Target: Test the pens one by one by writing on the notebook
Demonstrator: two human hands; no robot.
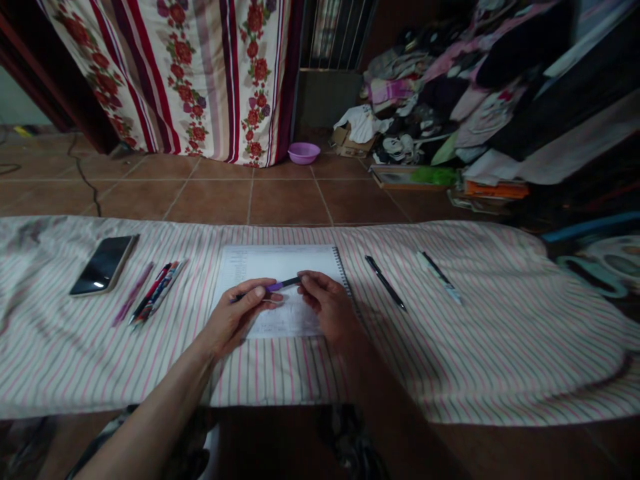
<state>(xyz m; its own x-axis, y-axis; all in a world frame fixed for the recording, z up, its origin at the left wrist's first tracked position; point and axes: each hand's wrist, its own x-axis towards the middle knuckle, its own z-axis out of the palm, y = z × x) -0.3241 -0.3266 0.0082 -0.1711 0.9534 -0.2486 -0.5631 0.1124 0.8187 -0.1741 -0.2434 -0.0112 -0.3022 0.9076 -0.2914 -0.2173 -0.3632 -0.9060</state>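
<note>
A purple pen (281,285) is held level over a spiral notebook (280,263) lying on a striped cloth (500,333). My left hand (240,317) pinches the pen's left part between thumb and fingers. My right hand (327,303) grips its right end with the fingertips. Both hands hover just above the lined page, which carries faint handwriting.
A phone (104,265) lies at the left, with several pens (156,292) beside it. A black pen (385,283) and a white pen (441,277) lie right of the notebook. Beyond are tiled floor (280,197), a floral curtain (200,73), a purple bowl (304,153) and piled clothes (450,87).
</note>
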